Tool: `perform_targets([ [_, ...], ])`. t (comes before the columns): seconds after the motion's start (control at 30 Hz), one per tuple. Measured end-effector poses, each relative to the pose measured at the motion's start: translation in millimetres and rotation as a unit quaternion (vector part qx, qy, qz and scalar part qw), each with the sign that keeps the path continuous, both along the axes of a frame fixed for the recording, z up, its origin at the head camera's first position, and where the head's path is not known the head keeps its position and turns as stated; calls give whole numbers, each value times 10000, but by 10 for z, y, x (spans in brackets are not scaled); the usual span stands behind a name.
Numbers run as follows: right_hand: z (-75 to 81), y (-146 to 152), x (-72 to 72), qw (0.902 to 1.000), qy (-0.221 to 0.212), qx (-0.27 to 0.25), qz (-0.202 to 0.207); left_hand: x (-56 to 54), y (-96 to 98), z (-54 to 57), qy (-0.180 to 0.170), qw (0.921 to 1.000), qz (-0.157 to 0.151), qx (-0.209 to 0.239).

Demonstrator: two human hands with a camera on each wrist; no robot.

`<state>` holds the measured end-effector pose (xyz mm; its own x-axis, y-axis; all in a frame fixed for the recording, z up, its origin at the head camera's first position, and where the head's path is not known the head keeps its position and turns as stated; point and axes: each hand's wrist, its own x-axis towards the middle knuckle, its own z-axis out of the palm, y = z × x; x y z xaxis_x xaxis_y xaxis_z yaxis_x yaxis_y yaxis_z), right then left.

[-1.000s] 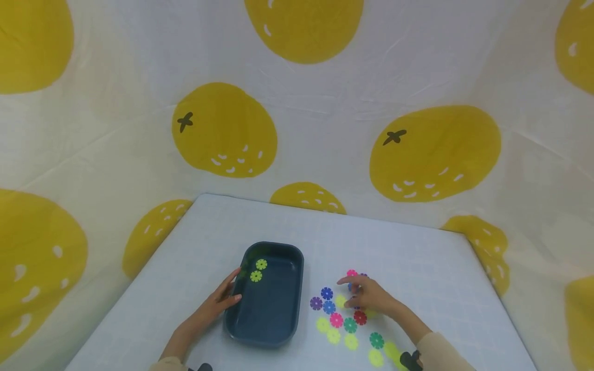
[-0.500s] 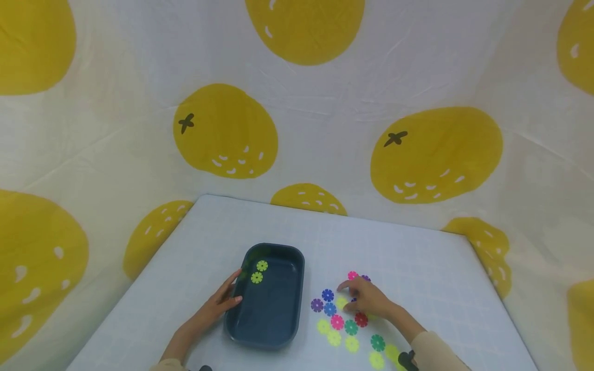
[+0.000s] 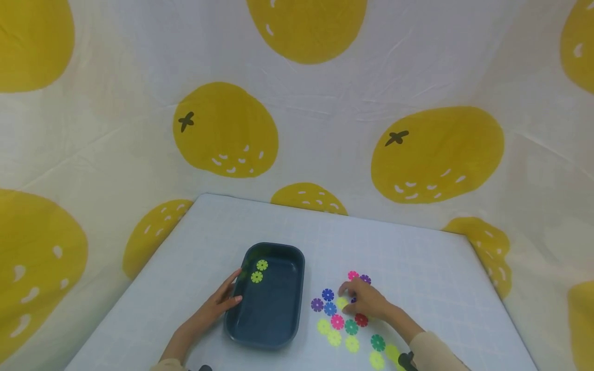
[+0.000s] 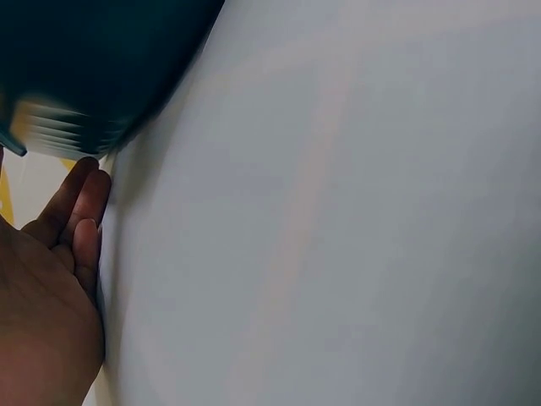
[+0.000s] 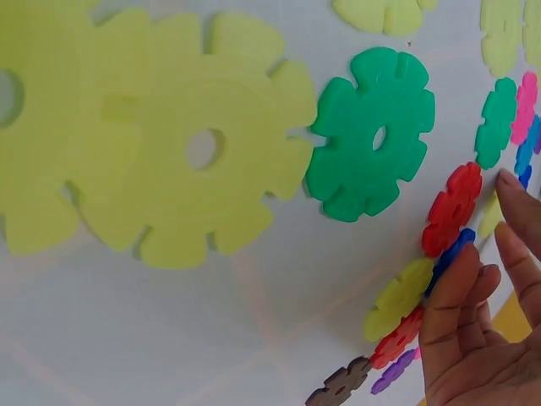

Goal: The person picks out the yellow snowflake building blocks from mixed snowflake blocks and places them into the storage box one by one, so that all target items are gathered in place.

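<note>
A dark blue-grey tray (image 3: 264, 319) lies on the table, with two yellow notched plastic discs (image 3: 262, 265) near its far left corner. My left hand (image 3: 219, 301) rests at the tray's left side, thumb near the rim; the left wrist view shows loosely bent fingers beside the tray wall. Among loose discs on the right, my right hand (image 3: 367, 300) bends its index finger and thumb around the edges of one yellow disc (image 3: 342, 303), which lies flat on the cloth. In the right wrist view a blue disc (image 5: 450, 258) is partly hidden behind the other fingers.
Several more discs lie around the right hand: pink (image 3: 337, 322), green (image 3: 378, 342), red (image 3: 361, 320), purple (image 3: 317, 305) and blue (image 3: 328, 294). Some yellow ones overlap near the right sleeve. White cloth with yellow fruit prints (image 3: 225, 131) surrounds the table.
My right index finger has drawn down and in towards the thumb, closing the gap around the yellow disc. The left hand and tray stay in place.
</note>
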<state>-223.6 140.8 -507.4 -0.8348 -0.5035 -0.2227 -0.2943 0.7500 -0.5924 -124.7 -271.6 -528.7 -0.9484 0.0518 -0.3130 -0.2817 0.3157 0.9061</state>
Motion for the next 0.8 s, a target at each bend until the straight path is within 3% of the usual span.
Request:
perform_targets([
  [0.6,62,-15,101,9993,-188,-110,319,26,13,36,151,9997,-30,179],
  [0.7,95,9,112,9975,-410,-494,294,28,14,40,144,9997,-30,172],
  [0.8,137,37,109,9896,-981,-1055,-5,28,15,35,111,9998,-9,168],
])
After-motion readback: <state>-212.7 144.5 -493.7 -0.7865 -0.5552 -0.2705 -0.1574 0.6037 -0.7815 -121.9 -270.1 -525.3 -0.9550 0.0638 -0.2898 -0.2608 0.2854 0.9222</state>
